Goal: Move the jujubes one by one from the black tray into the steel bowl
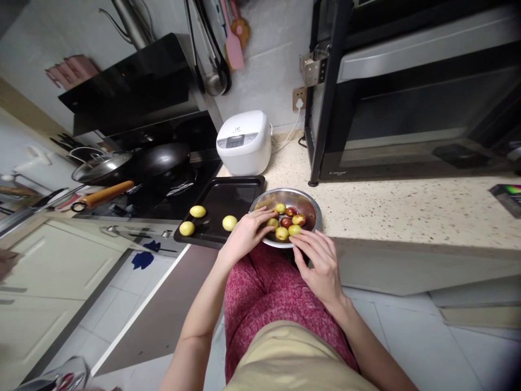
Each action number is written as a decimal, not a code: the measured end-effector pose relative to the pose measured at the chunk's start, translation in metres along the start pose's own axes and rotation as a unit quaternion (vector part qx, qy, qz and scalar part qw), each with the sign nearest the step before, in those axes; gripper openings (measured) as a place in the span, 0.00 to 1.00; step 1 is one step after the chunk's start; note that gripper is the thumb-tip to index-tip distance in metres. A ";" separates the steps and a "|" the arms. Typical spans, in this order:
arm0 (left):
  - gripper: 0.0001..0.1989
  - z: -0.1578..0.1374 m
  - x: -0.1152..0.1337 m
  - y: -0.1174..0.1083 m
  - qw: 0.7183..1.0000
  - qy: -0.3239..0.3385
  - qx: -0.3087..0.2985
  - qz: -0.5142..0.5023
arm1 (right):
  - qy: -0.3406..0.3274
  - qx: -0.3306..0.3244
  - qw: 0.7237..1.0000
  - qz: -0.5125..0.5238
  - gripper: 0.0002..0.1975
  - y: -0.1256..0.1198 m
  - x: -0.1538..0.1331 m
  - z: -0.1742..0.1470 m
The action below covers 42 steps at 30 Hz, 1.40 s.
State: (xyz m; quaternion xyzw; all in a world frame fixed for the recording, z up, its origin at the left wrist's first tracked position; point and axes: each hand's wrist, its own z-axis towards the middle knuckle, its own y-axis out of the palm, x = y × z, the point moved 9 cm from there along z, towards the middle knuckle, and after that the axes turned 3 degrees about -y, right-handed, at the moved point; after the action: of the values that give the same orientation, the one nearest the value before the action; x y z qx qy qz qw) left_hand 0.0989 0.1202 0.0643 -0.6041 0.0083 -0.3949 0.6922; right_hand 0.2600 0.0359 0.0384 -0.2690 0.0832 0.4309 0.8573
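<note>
A round steel bowl [315, 209] holds several yellow-green and red-brown fruits that look like jujubes [299, 219]. From the left, my left hand [248, 231] reaches over the rim, its thumb and fingers around a yellow-green jujube [272, 222]. My right hand [321, 260] is at the bowl's front right, fingers stretched over the rim. Its fingertips are against a green jujube [294, 230], with the thumb apart, lower down. Left of the bowl lies a black baking tray [215, 198] bearing three yellow fruits [229, 223].
A white rice cooker [244, 144] stands behind the tray, plugged into a wall socket [300, 99]. The wok [163, 160] and a lidded pan [100, 165] sit on the stove at left, one wooden handle pointing forward. A large black oven [407, 119] occupies the right of the speckled counter [391, 209].
</note>
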 end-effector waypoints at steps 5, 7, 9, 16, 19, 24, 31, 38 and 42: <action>0.21 -0.027 0.001 -0.020 0.998 -0.028 0.059 -0.015 | -0.010 0.001 1.000 -0.002 0.14 -0.001 -0.002 0.001; 0.21 -0.041 -0.008 -0.031 0.993 -0.061 0.099 -0.016 | -0.013 0.001 1.000 -0.003 0.14 -0.001 -0.002 0.001; 0.20 -0.056 -0.022 -0.042 0.984 -0.101 0.144 -0.005 | -0.016 0.001 1.000 -0.003 0.14 -0.001 -0.001 0.001; 0.19 -0.078 -0.076 -0.056 0.967 -0.179 0.171 0.053 | -0.021 0.002 1.000 -0.010 0.13 0.000 -0.002 0.001; 0.22 -0.075 -0.089 -0.048 0.968 -0.196 0.144 0.060 | -0.023 0.003 1.000 -0.014 0.13 0.000 -0.003 0.000; 0.28 -0.068 -0.096 -0.042 0.963 -0.206 0.158 0.074 | -0.022 0.002 1.000 -0.013 0.12 0.001 -0.003 0.000; 0.21 -0.063 -0.091 -0.056 0.951 -0.201 0.234 0.019 | -0.021 0.003 1.000 -0.012 0.12 0.002 -0.003 0.000; 0.22 -0.029 -0.033 -0.051 0.954 -0.103 0.250 -0.125 | -0.018 0.005 1.000 -0.009 0.12 0.003 -0.003 0.000; 0.22 0.011 -0.011 -0.014 0.977 -0.061 0.132 -0.159 | -0.016 0.001 1.000 -0.007 0.12 0.003 -0.004 0.001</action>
State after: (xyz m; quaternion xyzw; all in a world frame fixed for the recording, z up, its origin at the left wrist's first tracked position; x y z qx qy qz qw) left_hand 0.0893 0.1355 0.0741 -0.5244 -0.1825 -0.4597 0.6931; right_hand 0.2554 0.0349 0.0391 -0.2616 0.0679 0.4291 0.8619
